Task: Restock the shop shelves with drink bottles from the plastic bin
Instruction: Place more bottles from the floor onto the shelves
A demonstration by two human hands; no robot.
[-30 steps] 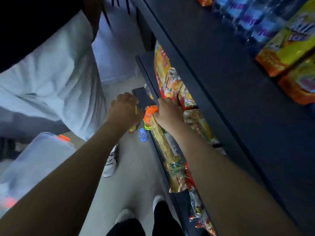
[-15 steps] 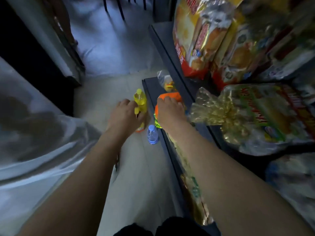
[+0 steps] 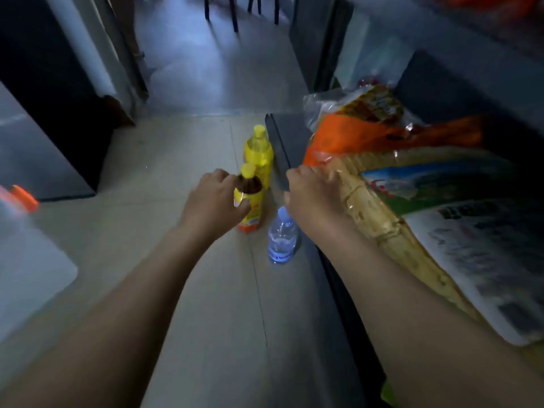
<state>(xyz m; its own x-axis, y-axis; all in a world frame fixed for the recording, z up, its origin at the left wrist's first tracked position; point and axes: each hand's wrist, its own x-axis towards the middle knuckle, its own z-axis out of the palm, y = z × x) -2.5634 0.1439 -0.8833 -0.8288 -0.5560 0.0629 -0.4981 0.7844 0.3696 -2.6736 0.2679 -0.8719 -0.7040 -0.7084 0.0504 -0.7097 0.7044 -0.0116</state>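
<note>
Three bottles stand on the tiled floor beside the dark low shelf (image 3: 279,148). My left hand (image 3: 213,201) curls round a brown drink bottle (image 3: 250,204) with a yellow cap and yellow-orange label. Behind it stands a taller yellow bottle (image 3: 259,157). A small clear water bottle (image 3: 282,238) with a blue cap stands to the right, close to my right wrist. My right hand (image 3: 313,195) grips the end of a long tan snack packet (image 3: 382,228) lying on the low shelf. The plastic bin (image 3: 32,260) shows blurred at the left edge.
Orange, green and grey snack bags (image 3: 441,178) crowd the low shelf on the right. A dark cabinet (image 3: 44,98) stands at the left. Chair legs (image 3: 232,13) show at the far end of the pale floor.
The view has dropped lower and closer to the floor. My left hand has closed round the brown bottle, and my right hand has slid from the orange bag to the tan packet.
</note>
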